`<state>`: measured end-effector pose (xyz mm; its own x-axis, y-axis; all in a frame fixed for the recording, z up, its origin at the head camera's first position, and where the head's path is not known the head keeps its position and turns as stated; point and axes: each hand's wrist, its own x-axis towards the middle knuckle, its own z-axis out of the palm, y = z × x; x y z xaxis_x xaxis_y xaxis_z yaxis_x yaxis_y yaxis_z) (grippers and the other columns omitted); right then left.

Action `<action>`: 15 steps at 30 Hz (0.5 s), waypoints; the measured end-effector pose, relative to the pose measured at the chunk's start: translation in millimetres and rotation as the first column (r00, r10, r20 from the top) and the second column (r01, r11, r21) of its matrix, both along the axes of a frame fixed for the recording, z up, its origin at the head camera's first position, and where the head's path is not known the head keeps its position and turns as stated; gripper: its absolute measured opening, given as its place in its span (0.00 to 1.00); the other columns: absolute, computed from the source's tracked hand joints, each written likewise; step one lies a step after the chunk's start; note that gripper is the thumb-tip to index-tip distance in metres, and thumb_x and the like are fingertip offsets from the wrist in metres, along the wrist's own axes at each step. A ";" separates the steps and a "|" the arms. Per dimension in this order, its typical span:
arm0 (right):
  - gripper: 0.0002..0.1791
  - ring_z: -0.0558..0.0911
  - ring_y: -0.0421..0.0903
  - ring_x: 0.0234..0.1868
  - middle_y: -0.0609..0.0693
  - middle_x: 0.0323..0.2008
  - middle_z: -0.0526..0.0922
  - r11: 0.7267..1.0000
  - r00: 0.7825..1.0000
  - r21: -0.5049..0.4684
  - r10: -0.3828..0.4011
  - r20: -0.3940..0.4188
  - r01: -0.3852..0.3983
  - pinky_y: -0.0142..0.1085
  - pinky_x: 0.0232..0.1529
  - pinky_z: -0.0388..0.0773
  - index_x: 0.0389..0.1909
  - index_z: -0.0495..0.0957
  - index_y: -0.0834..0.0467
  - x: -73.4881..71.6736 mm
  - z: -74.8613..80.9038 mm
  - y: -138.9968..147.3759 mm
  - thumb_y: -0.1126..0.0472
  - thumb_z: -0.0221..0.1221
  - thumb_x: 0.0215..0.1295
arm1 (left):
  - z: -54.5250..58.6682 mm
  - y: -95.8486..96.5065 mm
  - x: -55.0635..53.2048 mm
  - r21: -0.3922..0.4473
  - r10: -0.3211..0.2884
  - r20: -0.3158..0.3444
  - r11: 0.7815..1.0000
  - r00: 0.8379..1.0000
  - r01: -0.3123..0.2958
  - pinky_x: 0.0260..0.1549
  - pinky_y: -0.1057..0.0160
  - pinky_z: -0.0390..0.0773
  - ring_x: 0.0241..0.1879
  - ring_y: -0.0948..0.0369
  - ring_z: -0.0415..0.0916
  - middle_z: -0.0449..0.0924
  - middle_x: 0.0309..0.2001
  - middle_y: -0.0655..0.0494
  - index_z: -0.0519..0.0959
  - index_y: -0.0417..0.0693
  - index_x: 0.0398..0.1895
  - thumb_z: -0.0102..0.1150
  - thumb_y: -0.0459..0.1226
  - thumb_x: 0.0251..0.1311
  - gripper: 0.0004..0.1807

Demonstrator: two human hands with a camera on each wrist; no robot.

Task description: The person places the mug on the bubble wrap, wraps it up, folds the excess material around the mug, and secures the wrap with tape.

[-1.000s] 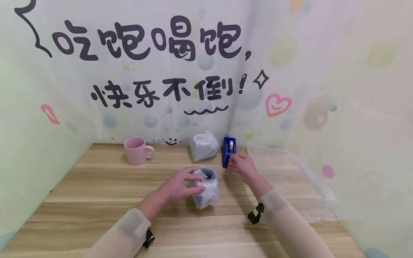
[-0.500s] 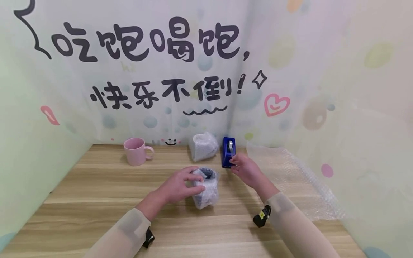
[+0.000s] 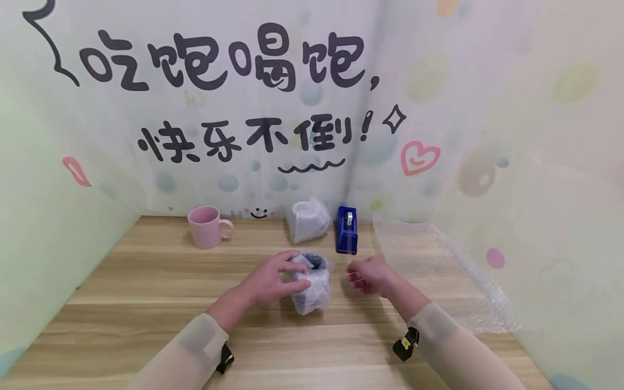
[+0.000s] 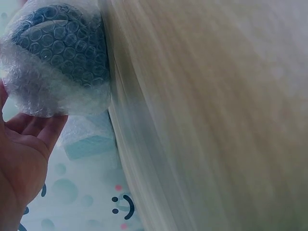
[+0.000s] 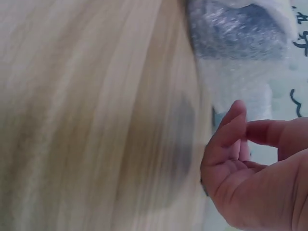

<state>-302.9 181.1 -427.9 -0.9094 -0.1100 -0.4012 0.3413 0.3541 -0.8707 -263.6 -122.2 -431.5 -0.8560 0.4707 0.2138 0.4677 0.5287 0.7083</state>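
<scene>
My left hand (image 3: 270, 279) grips the left side and rim of a bubble-wrapped cup (image 3: 314, 292) standing upright on the table. In the left wrist view, dark blue shows through the bubble wrap (image 4: 62, 53). To the right of the cup, my right hand (image 3: 374, 276) pinches thumb against fingertips just above the table. A faint clear strip of tape (image 3: 349, 259) runs from the blue tape dispenser (image 3: 343, 238) toward those fingertips. The right wrist view shows the pinch closely, but the tape itself is hard to make out there.
Another bubble-wrapped item (image 3: 309, 221) stands at the back, left of the dispenser. A pink mug (image 3: 205, 230) sits at the back left. A loose sheet of bubble wrap (image 3: 439, 276) lies along the right side of the wooden table (image 3: 161, 303).
My right hand has moved from the dispenser's front toward me, drawing out a strip of tape. My left hand and the wrapped cup have stayed in place.
</scene>
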 end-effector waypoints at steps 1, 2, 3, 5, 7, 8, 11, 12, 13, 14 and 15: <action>0.15 0.84 0.39 0.27 0.47 0.30 0.88 1.000 1.000 0.020 -0.002 0.000 0.002 0.30 0.29 0.78 0.49 0.84 0.67 -0.6 -2.7 -0.3 0.59 0.57 0.78 | -0.1 0.0 -0.2 -0.002 0.000 0.001 1.000 1.000 0.000 0.78 0.34 0.69 0.81 0.38 0.67 0.72 0.80 0.42 0.92 0.55 0.58 0.73 0.54 0.69 0.21; 0.14 0.84 0.38 0.26 0.46 0.29 0.87 0.999 1.000 0.039 -0.005 0.001 0.005 0.30 0.28 0.78 0.47 0.84 0.67 -1.4 -5.3 -0.6 0.60 0.57 0.78 | -0.2 0.2 -0.4 -0.002 0.000 0.003 1.000 1.000 0.000 0.78 0.34 0.69 0.81 0.38 0.67 0.71 0.80 0.42 0.92 0.56 0.58 0.73 0.54 0.69 0.21; 0.13 0.83 0.38 0.25 0.47 0.28 0.87 0.999 1.000 0.051 -0.008 0.003 0.008 0.30 0.27 0.78 0.45 0.85 0.67 -2.5 -7.3 -1.4 0.60 0.58 0.78 | -0.2 0.2 -0.5 -0.003 0.002 0.006 1.000 1.000 -0.002 0.78 0.34 0.69 0.81 0.38 0.67 0.72 0.80 0.42 0.92 0.56 0.58 0.73 0.54 0.69 0.21; 0.13 0.83 0.38 0.23 0.46 0.25 0.87 0.996 1.000 0.090 -0.007 0.003 0.007 0.29 0.26 0.79 0.40 0.86 0.66 -4.5 -10.6 -3.4 0.61 0.58 0.78 | -0.5 0.1 -0.7 -0.001 0.005 0.010 1.000 1.000 -0.005 0.78 0.34 0.69 0.80 0.39 0.67 0.72 0.80 0.43 0.92 0.56 0.58 0.73 0.54 0.68 0.21; 0.14 0.83 0.37 0.22 0.46 0.23 0.87 0.991 1.000 0.130 -0.002 0.005 0.002 0.29 0.25 0.80 0.36 0.87 0.65 -6.2 -12.3 -6.0 0.61 0.58 0.78 | -0.8 0.0 -0.5 0.000 0.009 0.011 1.000 1.000 -0.009 0.78 0.34 0.70 0.80 0.39 0.67 0.72 0.80 0.43 0.92 0.56 0.58 0.73 0.54 0.68 0.21; 0.14 0.83 0.37 0.21 0.46 0.22 0.86 0.988 1.000 0.157 0.008 0.006 -0.009 0.29 0.24 0.80 0.34 0.87 0.64 -7.0 -13.3 -7.0 0.61 0.59 0.77 | -0.8 0.1 -0.4 0.000 0.011 0.012 1.000 1.000 -0.011 0.78 0.34 0.70 0.80 0.39 0.67 0.72 0.80 0.43 0.92 0.56 0.58 0.73 0.54 0.68 0.21; 0.16 0.81 0.37 0.17 0.46 0.18 0.84 0.965 0.999 0.256 0.052 0.005 -0.052 0.27 0.21 0.78 0.25 0.86 0.61 -9.4 -14.6 -9.4 0.62 0.61 0.75 | -1.0 0.3 -0.1 0.002 0.012 0.013 1.000 1.000 -0.012 0.78 0.34 0.70 0.80 0.39 0.68 0.72 0.80 0.43 0.92 0.56 0.58 0.73 0.54 0.68 0.21; 0.18 0.79 0.36 0.16 0.45 0.16 0.82 0.948 0.997 0.309 0.077 0.002 -0.074 0.26 0.20 0.77 0.22 0.84 0.59 -10.7 -14.4 -9.8 0.61 0.61 0.74 | -1.0 0.5 0.0 0.003 0.012 0.014 1.000 1.000 -0.012 0.78 0.34 0.70 0.80 0.39 0.67 0.72 0.80 0.43 0.92 0.56 0.58 0.73 0.54 0.68 0.21; 0.20 0.77 0.35 0.14 0.45 0.14 0.80 0.922 0.994 0.373 0.107 -0.002 -0.099 0.26 0.18 0.74 0.18 0.83 0.58 -12.1 -13.5 -9.9 0.60 0.63 0.73 | -1.1 0.6 0.0 0.001 0.012 0.013 1.000 1.000 -0.012 0.78 0.34 0.70 0.80 0.39 0.68 0.72 0.80 0.43 0.92 0.57 0.58 0.73 0.54 0.68 0.21; 0.21 0.75 0.35 0.14 0.44 0.13 0.78 0.897 0.991 0.425 0.132 -0.003 -0.119 0.26 0.17 0.72 0.15 0.81 0.56 -14.3 -12.6 -9.6 0.59 0.64 0.73 | -1.1 0.8 0.1 0.003 0.011 0.013 1.000 1.000 -0.011 0.78 0.34 0.70 0.80 0.39 0.67 0.72 0.80 0.43 0.92 0.57 0.58 0.73 0.54 0.69 0.21; 0.23 0.73 0.35 0.13 0.43 0.12 0.77 0.868 0.988 0.479 0.153 -0.005 -0.132 0.26 0.17 0.69 0.14 0.80 0.54 -16.9 -10.3 -9.1 0.57 0.66 0.72 | -1.2 0.8 0.0 0.004 0.009 0.011 1.000 1.000 -0.009 0.78 0.34 0.70 0.80 0.39 0.68 0.72 0.80 0.43 0.92 0.57 0.58 0.73 0.54 0.69 0.20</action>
